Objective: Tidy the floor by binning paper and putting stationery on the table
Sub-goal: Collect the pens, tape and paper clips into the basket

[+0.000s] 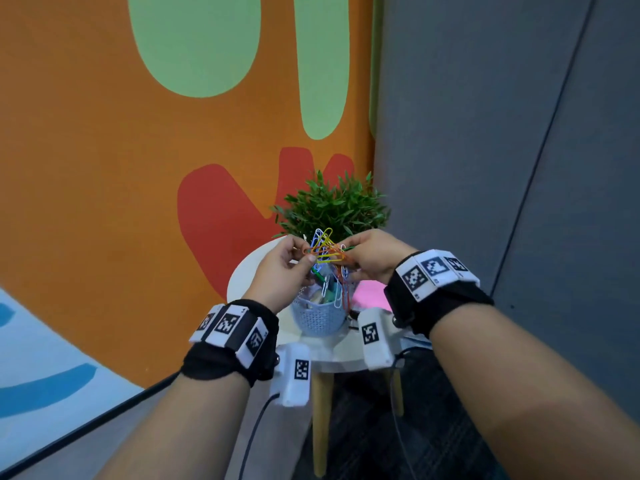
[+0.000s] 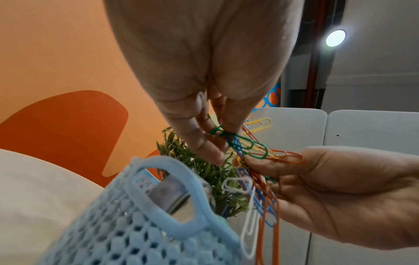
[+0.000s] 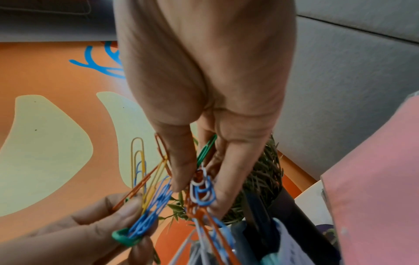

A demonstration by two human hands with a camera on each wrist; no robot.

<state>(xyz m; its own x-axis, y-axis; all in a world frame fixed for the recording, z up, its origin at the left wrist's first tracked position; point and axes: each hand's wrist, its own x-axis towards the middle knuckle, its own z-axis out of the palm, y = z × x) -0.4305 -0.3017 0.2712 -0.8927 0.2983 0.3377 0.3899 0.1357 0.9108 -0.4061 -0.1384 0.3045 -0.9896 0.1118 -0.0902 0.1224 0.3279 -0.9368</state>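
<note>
A tangle of coloured paper clips [image 1: 325,252] hangs between my two hands above a light-blue mesh basket [image 1: 317,318], which stands on a small round white table [image 1: 249,268]. My left hand [image 1: 308,259] pinches the left side of the bunch; in the left wrist view its fingers [image 2: 223,143] hold a green clip [image 2: 249,148]. From the right, my right hand [image 1: 349,258] pinches the bunch, and its wrist view shows blue and white clips [image 3: 201,191] between thumb and fingers [image 3: 197,195]. Orange, white and blue clips trail down into the basket [image 2: 136,224].
A green potted plant [image 1: 332,206] stands at the back of the table, just behind the clips. Pink paper [image 1: 372,294] lies on the table right of the basket. An orange patterned wall is behind, a grey partition [image 1: 485,133] to the right. The table's wooden legs [image 1: 320,417] stand on dark carpet.
</note>
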